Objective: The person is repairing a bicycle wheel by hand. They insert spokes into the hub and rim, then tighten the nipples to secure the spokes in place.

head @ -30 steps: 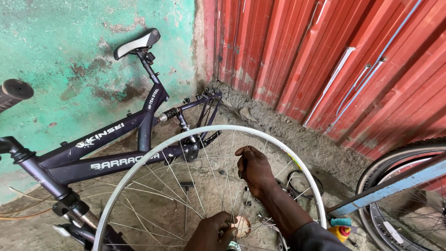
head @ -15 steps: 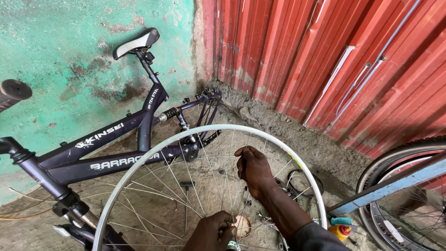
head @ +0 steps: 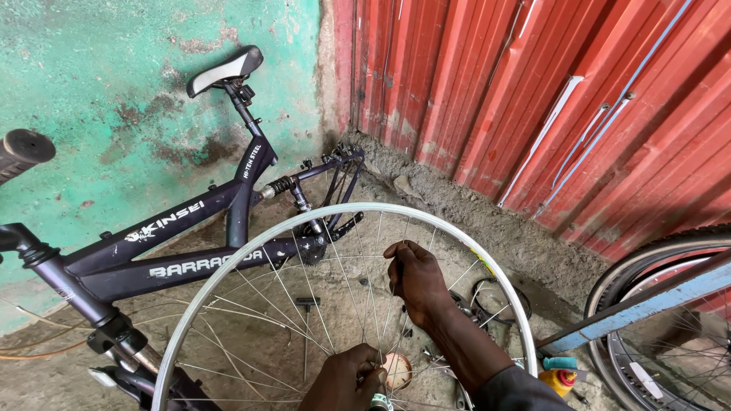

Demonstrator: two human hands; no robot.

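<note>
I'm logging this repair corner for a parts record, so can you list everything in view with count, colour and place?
Wheel rim: one, silver with thin spokes, bare of tyre, upright in front of the person.
Hub: one, pale, at the wheel's centre.
Bicycle frame: one, dark purple, leaning on the green wall, no rear wheel fitted.
Saddle: one, black and grey, on the frame's post.
Handlebar grip: one, black, far left.
Tyred wheel: one, black tyre, lower right.
Blue bar: one, crossing that wheel.
Corrugated sheets: red, back right.
Left hand: at the hub.
Right hand: pinching spokes.
</note>
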